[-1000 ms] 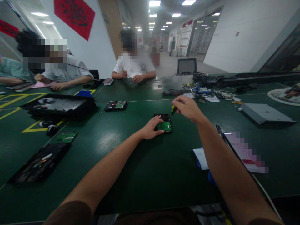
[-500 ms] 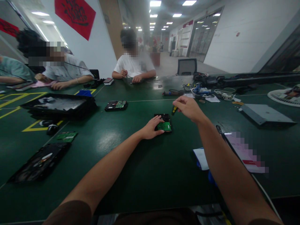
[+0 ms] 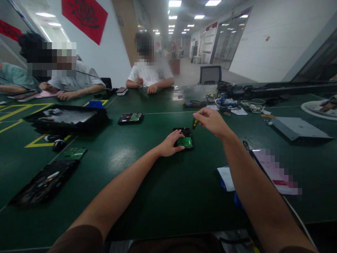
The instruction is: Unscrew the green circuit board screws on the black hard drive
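Observation:
A black hard drive (image 3: 185, 137) with a green circuit board on top lies on the green table (image 3: 158, 182). My left hand (image 3: 170, 143) rests on its left edge, fingers curled over the corner, holding it down. My right hand (image 3: 210, 121) hovers just above and to the right of the drive, closed around a small screwdriver (image 3: 195, 123) with a yellow-and-black handle, the tip pointing down at the drive's far side.
A second hard drive (image 3: 130, 118) lies farther left, with a black tray (image 3: 65, 117) beyond it. A loose green board (image 3: 75, 153) and a black panel (image 3: 44, 182) sit near left. Papers (image 3: 273, 172), a grey box (image 3: 297, 128) and cables (image 3: 226, 102) lie right. Other people sit across the table.
My right hand has turned slightly with the screwdriver above the drive. My left hand and the drive have stayed put.

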Tool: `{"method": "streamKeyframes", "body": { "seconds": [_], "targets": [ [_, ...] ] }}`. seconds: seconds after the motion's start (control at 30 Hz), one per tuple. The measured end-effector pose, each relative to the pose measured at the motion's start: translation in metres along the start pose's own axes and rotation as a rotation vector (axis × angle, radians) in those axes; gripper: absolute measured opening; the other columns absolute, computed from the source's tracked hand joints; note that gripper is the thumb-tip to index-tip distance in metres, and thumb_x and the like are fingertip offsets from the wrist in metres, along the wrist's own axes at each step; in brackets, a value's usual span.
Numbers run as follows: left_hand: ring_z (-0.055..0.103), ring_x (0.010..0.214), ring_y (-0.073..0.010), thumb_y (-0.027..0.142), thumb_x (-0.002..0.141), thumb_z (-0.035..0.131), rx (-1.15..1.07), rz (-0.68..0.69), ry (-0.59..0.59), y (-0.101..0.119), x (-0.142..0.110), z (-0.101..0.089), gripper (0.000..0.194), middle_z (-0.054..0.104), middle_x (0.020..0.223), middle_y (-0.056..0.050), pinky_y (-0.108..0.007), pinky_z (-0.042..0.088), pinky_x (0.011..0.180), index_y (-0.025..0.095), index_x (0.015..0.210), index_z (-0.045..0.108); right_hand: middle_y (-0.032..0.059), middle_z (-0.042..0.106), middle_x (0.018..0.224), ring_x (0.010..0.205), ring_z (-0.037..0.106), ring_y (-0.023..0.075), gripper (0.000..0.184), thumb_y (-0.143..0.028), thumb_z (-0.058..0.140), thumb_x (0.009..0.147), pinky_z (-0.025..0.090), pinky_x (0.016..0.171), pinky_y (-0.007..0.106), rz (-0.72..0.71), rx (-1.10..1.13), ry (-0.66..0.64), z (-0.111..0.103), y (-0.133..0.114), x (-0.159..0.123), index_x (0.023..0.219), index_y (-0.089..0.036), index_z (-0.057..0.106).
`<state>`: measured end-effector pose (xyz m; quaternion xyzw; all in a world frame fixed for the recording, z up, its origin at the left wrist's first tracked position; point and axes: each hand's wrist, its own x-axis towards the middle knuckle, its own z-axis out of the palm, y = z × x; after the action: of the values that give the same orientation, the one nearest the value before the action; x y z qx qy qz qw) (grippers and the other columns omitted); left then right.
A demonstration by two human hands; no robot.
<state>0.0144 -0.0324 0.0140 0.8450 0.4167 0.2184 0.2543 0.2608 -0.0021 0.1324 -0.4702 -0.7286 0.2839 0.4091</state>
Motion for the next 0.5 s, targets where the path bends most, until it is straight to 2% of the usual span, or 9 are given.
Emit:
{"method": "streamKeyframes", "body": {
  "seconds": [0.1,0.2,0.33,0.4,0.5],
  "targets": [
    [0.013,0.164,-0.0327,0.049,0.092,0.069,0.012,0.005,-0.004,0.0004,-0.0001,-0.0006,0.065,0.022,0.175,-0.013,-0.058,0.015,0.132,0.024,0.15,0.05,0.0056,0.071,0.082,0.061,0.06,0.0148,0.021,-0.04,0.071,0.091,0.046,0.059,0.032,0.046,0.011,0.018,-0.0001,-0.0015,-0.0004,0.09,-0.019,0.068],
    [0.013,0.164,-0.0329,0.049,0.093,0.069,0.019,0.006,-0.008,0.0001,0.0002,-0.0007,0.066,0.022,0.175,-0.013,-0.059,0.015,0.132,0.024,0.15,0.049,0.006,0.074,0.091,0.058,0.059,0.0128,0.022,-0.043,0.067,0.095,0.045,0.057,0.031,0.011,0.065,-0.04,-0.0012,-0.0013,-0.0005,0.095,-0.021,0.07],
    [0.013,0.164,-0.0339,0.05,0.093,0.069,0.019,0.01,-0.008,-0.0015,0.0006,0.0,0.066,0.022,0.175,-0.014,-0.059,0.015,0.132,0.023,0.15,0.05,0.0037,0.068,0.072,0.059,0.059,0.0155,0.03,-0.047,0.059,0.1,0.044,0.056,0.031,-0.011,0.118,-0.101,-0.0027,-0.0001,-0.0008,0.103,-0.021,0.072],
    [0.013,0.164,-0.0341,0.049,0.092,0.069,0.014,0.007,-0.007,-0.0019,0.0007,0.0003,0.065,0.022,0.175,-0.013,-0.06,0.015,0.132,0.024,0.149,0.05,0.0035,0.068,0.073,0.06,0.059,0.0157,0.029,-0.047,0.06,0.099,0.045,0.056,0.031,-0.027,0.106,-0.098,-0.0026,0.0005,-0.0006,0.107,-0.021,0.073],
    [0.013,0.164,-0.0343,0.049,0.092,0.069,0.006,0.001,-0.008,-0.0011,0.0005,-0.0001,0.065,0.021,0.175,-0.012,-0.06,0.015,0.132,0.025,0.149,0.05,0.0043,0.071,0.081,0.063,0.06,0.0152,0.026,-0.046,0.065,0.095,0.045,0.058,0.03,-0.051,0.043,-0.05,-0.0011,0.002,0.0008,0.098,-0.021,0.073]
  ]
}}
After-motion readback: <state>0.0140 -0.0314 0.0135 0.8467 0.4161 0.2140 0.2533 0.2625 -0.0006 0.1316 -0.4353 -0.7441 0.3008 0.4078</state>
